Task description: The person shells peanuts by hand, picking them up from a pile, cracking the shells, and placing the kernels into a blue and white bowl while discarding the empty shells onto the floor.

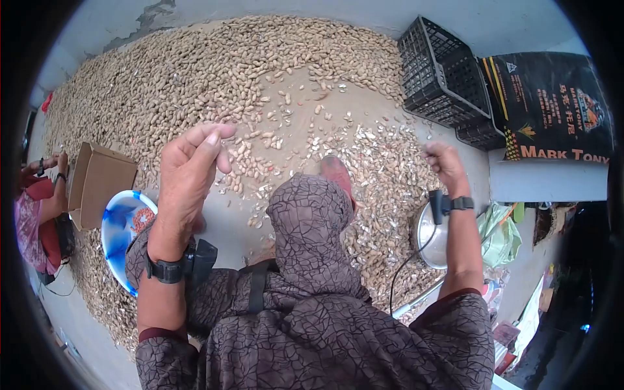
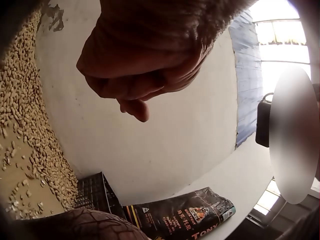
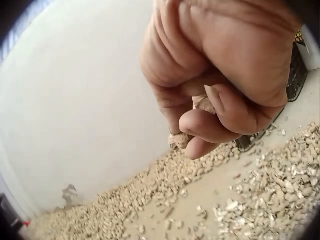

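My left hand (image 1: 188,162) is raised over the floor to the left of my knee. Its thumb lies against the curled index finger, and no object shows in it; in the left wrist view its fingers (image 2: 132,90) are folded, with the palm hidden. Out to the right, my right hand (image 1: 447,166) is above a heap of broken peanut shells (image 1: 390,195). In the right wrist view it holds one peanut (image 3: 177,140) at the fingertips, while another peanut (image 3: 202,103) shows partly hidden within the curled fingers.
Unshelled peanuts (image 1: 195,71) spread along the wall. A blue-and-white basin (image 1: 117,224) with reddish kernels (image 1: 142,219) stands left, near a cardboard box (image 1: 104,179) and another person's arm (image 1: 55,188). At right are a metal bowl (image 1: 428,234), black crate (image 1: 442,78) and black bag (image 1: 546,104).
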{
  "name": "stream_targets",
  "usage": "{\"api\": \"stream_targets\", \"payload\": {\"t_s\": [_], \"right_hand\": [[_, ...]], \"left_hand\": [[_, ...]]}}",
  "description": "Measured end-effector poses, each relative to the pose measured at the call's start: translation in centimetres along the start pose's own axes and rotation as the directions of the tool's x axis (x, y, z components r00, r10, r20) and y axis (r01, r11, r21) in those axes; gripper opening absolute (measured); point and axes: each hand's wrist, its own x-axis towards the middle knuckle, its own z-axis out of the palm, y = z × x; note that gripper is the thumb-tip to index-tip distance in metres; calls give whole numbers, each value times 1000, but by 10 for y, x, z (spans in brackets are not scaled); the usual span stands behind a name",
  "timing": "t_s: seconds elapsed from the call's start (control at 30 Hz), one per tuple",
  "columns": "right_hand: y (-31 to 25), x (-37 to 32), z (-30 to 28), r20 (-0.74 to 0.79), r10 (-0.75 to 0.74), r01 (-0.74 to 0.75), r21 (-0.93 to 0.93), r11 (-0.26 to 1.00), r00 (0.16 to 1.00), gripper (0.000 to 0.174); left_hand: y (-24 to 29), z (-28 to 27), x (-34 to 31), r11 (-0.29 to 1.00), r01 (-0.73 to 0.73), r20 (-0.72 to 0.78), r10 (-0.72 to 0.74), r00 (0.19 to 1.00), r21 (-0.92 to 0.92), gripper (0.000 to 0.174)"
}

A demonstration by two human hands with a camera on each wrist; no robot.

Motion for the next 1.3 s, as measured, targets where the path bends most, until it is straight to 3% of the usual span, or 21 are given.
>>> {"api": "stream_targets", "payload": {"t_s": [0.23,0.3,0.4,0.47,0.53,0.6,0.7,0.83,1.03,1.1,1.13,1.17,1.2,1.23,1.3], "right_hand": [[140,23,87,101,245,-245,-6,969,964,4],[160,28,102,43,375,-372,-65,926,926,3],[184,38,116,-20,453,-453,-3,892,891,4],[196,44,121,8,416,-416,58,907,909,5],[211,54,123,-11,400,-400,-64,914,917,7],[208,54,127,-4,429,-429,-24,903,903,5],[219,60,135,11,414,-409,-133,903,910,7],[234,68,141,-3,442,-442,-36,896,897,11],[224,69,132,47,549,-525,-238,817,834,14],[246,80,131,171,316,-175,-551,816,933,14],[267,87,129,168,321,-181,-550,815,932,14],[296,98,126,175,50,101,-752,651,983,14],[312,104,124,255,-210,317,-878,358,944,15],[328,108,122,250,-206,311,-881,358,946,15],[343,110,119,177,-253,284,-826,488,951,16]], "left_hand": [[1,6,-1,997,58,-19,-57,998,41,23],[1,8,-1,994,95,-25,-94,995,53,23],[3,11,0,987,131,-38,-128,991,90,23],[2,10,0,984,145,-28,-143,989,101,23],[1,10,2,982,153,-21,-151,988,113,23],[-2,14,1,980,192,-32,-190,981,58,23],[-8,16,4,978,188,-40,-185,982,86,23],[-10,21,8,967,223,-17,-223,975,121,23],[-13,30,13,949,292,-4,-294,956,120,22],[-14,31,15,952,286,0,-287,958,110,22],[-13,31,16,946,305,-13,-306,952,107,22],[-13,32,17,940,325,-24,-324,946,102,22],[-14,33,18,940,327,-18,-327,945,101,22],[-16,34,18,946,312,-13,-312,950,89,22],[-16,36,19,950,302,-5,-302,953,81,22]]}}
